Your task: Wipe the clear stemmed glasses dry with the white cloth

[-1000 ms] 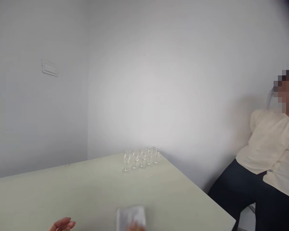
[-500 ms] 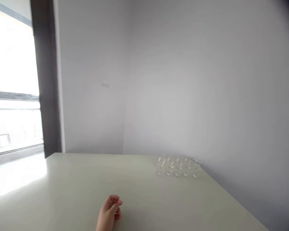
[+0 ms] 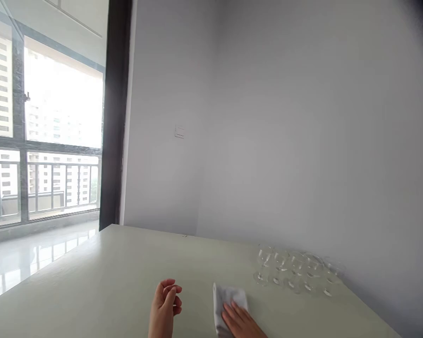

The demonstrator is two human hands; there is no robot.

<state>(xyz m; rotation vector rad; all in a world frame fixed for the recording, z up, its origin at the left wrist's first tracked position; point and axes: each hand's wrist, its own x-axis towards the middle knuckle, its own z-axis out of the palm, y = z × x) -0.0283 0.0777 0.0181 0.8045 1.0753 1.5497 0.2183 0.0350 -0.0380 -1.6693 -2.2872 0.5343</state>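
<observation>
A folded white cloth (image 3: 221,295) lies on the pale table (image 3: 134,263) near the bottom centre of the view. My right hand (image 3: 238,319) rests on top of it, fingers stretched out over the cloth. To the left, my left hand (image 3: 166,300) is held over the table with its fingers loosely curled and a little apart, nothing visible in it. Several clear stemmed glasses (image 3: 264,258) stand upright in a group at the table's right side, beyond my right hand.
Grey walls meet in a corner behind the table, with a switch plate (image 3: 179,132) on the left one. A dark frame (image 3: 116,112) borders a large window (image 3: 61,98) at the left. The table's right edge runs along the wall.
My right hand and the white cloth have come into view. The view has shifted, so the glasses appear further right and lower, and more window shows. My left hand keeps its curled shape.
</observation>
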